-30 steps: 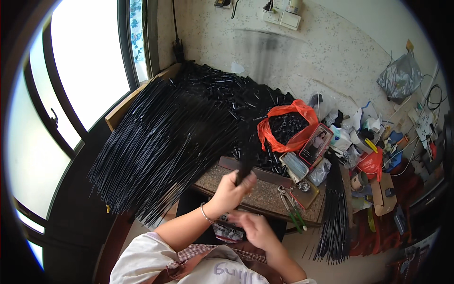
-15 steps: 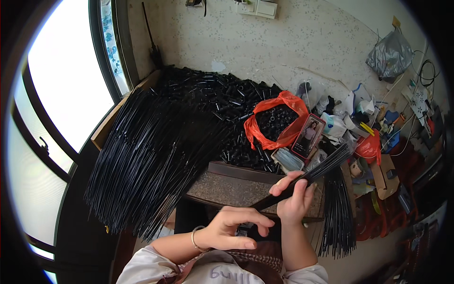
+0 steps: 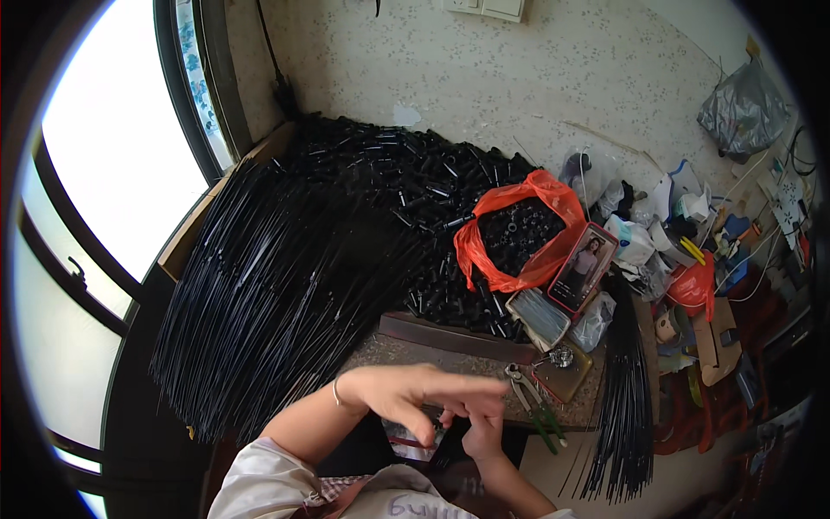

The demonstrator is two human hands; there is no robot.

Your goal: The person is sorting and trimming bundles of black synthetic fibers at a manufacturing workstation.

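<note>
Seemingly both hands, left hand (image 3: 406,400) spread loose over right hand (image 3: 481,427) pinching something unclear, meet at six o'clock beside the pliers (image 3: 529,400) on the desk (image 3: 415,356); steady fingertips help.

An orange plastic bag (image 3: 519,233) full of small black parts sits open in the middle. A flat box with a picture (image 3: 584,268) leans beside it. A grey bag (image 3: 743,108) hangs on the wall.

My left hand (image 3: 406,394) meets my right hand (image 3: 480,428) before the stone slab (image 3: 450,363); pliers (image 3: 532,402) lie right of them; rods (image 3: 268,294) fan left; a bag (image 3: 519,233) of caps sits behind.
</note>
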